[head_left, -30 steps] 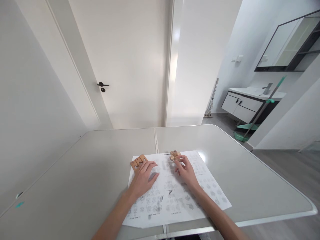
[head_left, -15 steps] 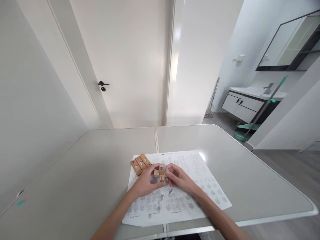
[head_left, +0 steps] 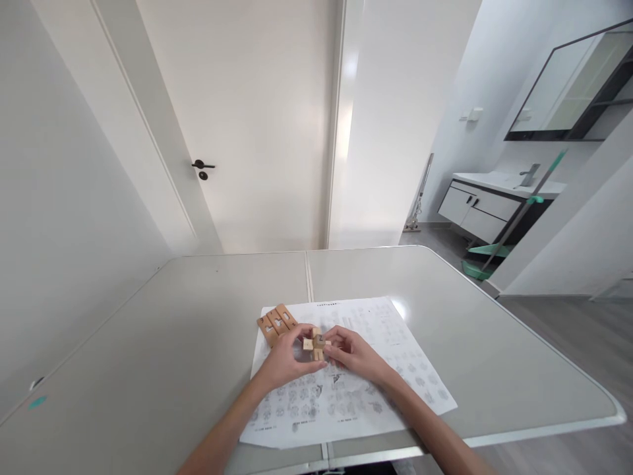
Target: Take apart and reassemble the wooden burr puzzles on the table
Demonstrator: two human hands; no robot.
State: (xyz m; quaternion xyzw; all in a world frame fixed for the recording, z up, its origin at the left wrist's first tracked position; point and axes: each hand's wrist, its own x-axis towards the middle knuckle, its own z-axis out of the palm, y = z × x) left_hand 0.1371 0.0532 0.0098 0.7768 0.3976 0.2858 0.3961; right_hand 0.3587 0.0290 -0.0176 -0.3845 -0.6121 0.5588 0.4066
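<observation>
A small wooden burr puzzle (head_left: 317, 344), several light blocks crossing each other with a dark mark on one piece, sits between my two hands over the paper. My left hand (head_left: 283, 361) curves around its left side, fingertips at the top and thumb at the bottom. From the right, my right hand (head_left: 355, 354) pinches the end of the puzzle with thumb and fingers. Beyond my left hand lie flat wooden pieces (head_left: 277, 320) side by side, with cut-out slots and dark marks; my left hand hides part of them.
A printed white sheet (head_left: 356, 412) with rows of grey diagrams lies under my hands. It rests on a pale grey folding table (head_left: 173, 343) with a centre seam. A closed door (head_left: 257, 132) stands behind; a washbasin cabinet (head_left: 477, 208) and a green dustpan (head_left: 477, 269) are at right.
The burr puzzle has turned slightly between my fingers, its marked piece now a little lower and another block end showing at the top. Both hands stay nearly in place.
</observation>
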